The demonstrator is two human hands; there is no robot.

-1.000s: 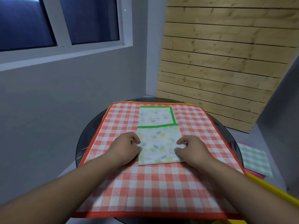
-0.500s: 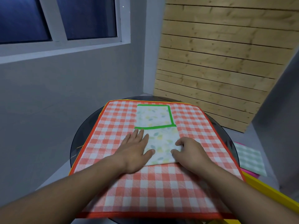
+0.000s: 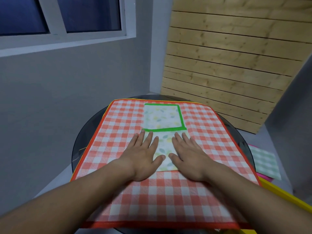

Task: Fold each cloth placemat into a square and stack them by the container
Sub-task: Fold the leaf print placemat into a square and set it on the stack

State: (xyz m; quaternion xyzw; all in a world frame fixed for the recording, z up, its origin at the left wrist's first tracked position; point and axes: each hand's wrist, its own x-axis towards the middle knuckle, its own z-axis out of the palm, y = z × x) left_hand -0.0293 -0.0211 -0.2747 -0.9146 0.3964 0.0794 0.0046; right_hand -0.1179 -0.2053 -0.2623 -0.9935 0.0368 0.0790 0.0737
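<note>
Bare forearms, no sleeves, rings

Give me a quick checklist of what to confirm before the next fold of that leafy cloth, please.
1. Both hands flat on the cloth: ok. The left hand and right hand lie palm down, fingers spread, on the leaf-print placemat.
2. Near folded part lying flat: ok, as far as it shows between the hands.
3. Folded edge lined up with the green border: cannot tell; the hands cover its corners.
4. Red checked placemat underneath lying smooth: ok.
5. Stacking spot free: cannot tell. A folded green checked cloth lies off to the right, but the container is mostly out of view.
</note>
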